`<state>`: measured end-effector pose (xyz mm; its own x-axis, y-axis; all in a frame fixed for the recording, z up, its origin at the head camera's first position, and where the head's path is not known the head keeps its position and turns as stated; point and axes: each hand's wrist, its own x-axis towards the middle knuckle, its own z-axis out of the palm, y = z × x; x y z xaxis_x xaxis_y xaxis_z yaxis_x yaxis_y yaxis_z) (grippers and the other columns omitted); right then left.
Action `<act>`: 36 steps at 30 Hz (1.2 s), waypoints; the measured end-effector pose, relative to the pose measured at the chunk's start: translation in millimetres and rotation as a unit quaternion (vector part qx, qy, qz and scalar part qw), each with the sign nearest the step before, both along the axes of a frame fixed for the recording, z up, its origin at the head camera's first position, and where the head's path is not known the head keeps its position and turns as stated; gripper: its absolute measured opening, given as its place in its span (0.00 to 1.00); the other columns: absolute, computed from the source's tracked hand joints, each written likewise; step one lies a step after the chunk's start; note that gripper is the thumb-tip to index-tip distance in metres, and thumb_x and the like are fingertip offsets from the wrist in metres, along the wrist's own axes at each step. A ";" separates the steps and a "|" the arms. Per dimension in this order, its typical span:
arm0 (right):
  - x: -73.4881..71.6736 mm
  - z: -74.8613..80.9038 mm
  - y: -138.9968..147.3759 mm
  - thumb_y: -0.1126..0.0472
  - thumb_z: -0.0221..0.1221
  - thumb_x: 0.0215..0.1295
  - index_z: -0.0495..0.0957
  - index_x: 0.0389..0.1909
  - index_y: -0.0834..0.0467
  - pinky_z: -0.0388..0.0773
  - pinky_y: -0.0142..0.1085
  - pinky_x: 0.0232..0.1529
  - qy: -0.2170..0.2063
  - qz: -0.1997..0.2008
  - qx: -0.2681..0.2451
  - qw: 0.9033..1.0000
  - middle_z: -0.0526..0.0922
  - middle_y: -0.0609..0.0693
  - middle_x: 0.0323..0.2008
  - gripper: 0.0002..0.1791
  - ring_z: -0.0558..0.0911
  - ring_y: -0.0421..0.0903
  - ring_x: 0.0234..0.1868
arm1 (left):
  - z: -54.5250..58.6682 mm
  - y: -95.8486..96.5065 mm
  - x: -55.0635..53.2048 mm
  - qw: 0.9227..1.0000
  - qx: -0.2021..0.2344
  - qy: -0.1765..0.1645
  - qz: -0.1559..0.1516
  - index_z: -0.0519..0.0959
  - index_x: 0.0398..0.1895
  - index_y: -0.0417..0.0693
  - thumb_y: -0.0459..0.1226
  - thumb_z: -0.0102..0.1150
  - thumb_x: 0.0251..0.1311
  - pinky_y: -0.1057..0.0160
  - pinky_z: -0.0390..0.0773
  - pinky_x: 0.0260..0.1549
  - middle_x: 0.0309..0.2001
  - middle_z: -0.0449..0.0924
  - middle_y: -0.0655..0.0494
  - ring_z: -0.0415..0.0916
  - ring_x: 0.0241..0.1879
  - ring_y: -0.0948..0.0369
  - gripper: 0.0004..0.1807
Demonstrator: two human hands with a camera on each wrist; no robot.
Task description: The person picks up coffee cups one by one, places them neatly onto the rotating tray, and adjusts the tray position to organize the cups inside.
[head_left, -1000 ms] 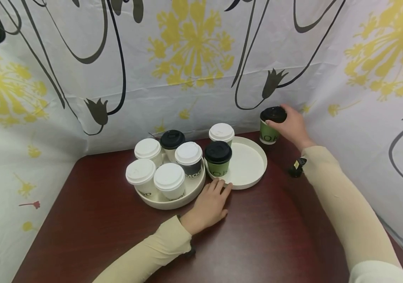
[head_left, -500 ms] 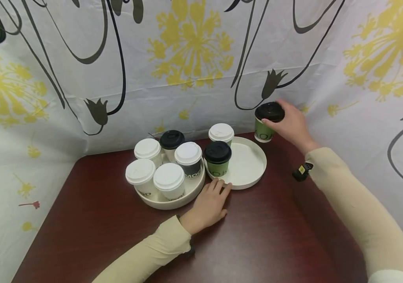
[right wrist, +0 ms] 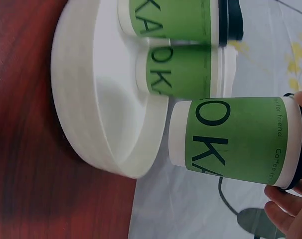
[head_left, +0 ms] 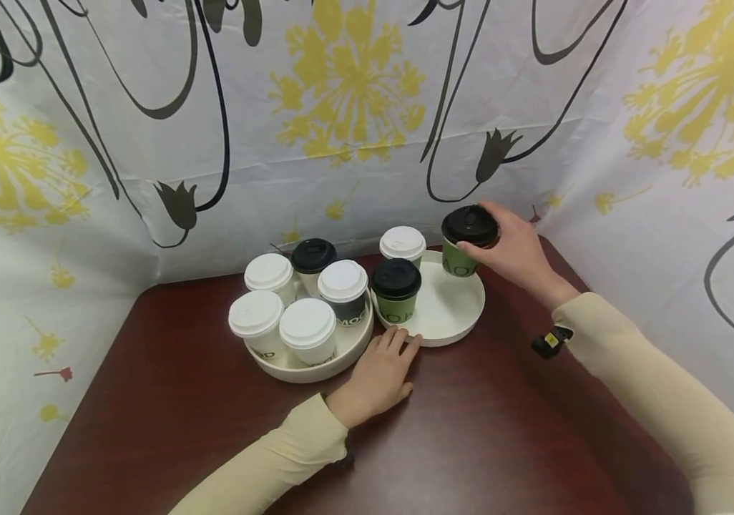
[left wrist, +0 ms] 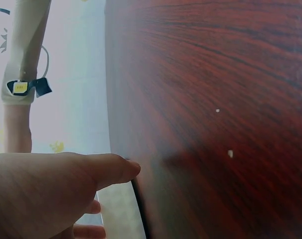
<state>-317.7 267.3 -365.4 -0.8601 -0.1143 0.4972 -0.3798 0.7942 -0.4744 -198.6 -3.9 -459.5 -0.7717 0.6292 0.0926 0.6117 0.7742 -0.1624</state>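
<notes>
In the head view my right hand [head_left: 516,250] grips a green paper coffee cup [head_left: 459,257] by its black lid. That cup is upright over the back right part of the right white round tray [head_left: 447,315]; its base shows apart from the tray in the right wrist view, where fingers [right wrist: 285,204] curl round the lid. On the same tray stand a green cup with a black lid [head_left: 398,290] and a green cup with a white lid [head_left: 403,244]. My left hand [head_left: 373,375] lies at this tray's near rim, fingertips touching it and thumb [left wrist: 118,169] extended.
A second white round tray [head_left: 302,374] adjoins on the left, holding several lidded paper cups, most with white lids and one with a black lid [head_left: 313,254]. Both trays sit on a dark red wooden table [head_left: 502,415]. Patterned fabric [head_left: 354,193] hangs behind and at the sides.
My right hand has carried the green cup left from beside the tray, raising it slightly, then bringing it over the tray and lower. The left hand has stayed at the rim.
</notes>
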 end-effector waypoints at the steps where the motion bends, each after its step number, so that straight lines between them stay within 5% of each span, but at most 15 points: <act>1: 2.1 -1.4 -1.7 0.42 0.69 0.55 0.64 0.72 0.55 0.71 0.59 0.58 0.001 0.002 0.003 1.000 0.74 0.61 0.65 0.45 0.74 0.62 0.63 | -0.2 -0.1 0.1 1.000 0.000 0.001 0.000 0.61 0.74 0.52 0.57 0.64 0.58 0.56 0.71 0.65 0.67 0.65 0.49 0.64 0.70 0.51 0.44; 11: 23.7 -18.3 -13.7 0.43 0.70 0.53 0.65 0.71 0.54 0.74 0.57 0.56 -0.019 0.015 0.023 0.999 0.74 0.60 0.65 0.46 0.77 0.59 0.60 | 0.3 -1.5 -0.8 1.000 -0.005 -0.009 0.003 0.60 0.75 0.53 0.57 0.63 0.59 0.55 0.70 0.66 0.69 0.62 0.49 0.63 0.72 0.50 0.43; 21: 42.8 -34.7 -23.5 0.44 0.73 0.50 0.66 0.71 0.53 0.73 0.44 0.40 -0.022 0.024 0.041 0.999 0.77 0.56 0.62 0.47 0.76 0.49 0.39 | 0.3 -2.0 -0.7 1.000 0.000 -0.011 0.001 0.60 0.75 0.53 0.56 0.63 0.59 0.54 0.70 0.66 0.69 0.62 0.48 0.62 0.72 0.50 0.44; 29: 52.2 -41.2 -25.7 0.43 0.73 0.49 0.66 0.71 0.53 0.77 0.53 0.57 -0.026 0.033 0.030 0.999 0.75 0.56 0.66 0.48 0.78 0.54 0.61 | -0.3 -2.0 -0.5 1.000 0.000 -0.006 -0.002 0.60 0.75 0.52 0.56 0.64 0.58 0.55 0.71 0.66 0.69 0.63 0.48 0.63 0.72 0.50 0.44; 36: 58.4 -48.9 -26.9 0.43 0.73 0.50 0.67 0.70 0.52 0.76 0.54 0.57 -0.019 0.047 0.026 0.998 0.76 0.55 0.65 0.47 0.78 0.54 0.63 | -1.3 -2.1 -0.9 1.000 -0.006 0.001 -0.003 0.60 0.75 0.52 0.57 0.64 0.58 0.55 0.71 0.65 0.69 0.63 0.48 0.63 0.71 0.50 0.44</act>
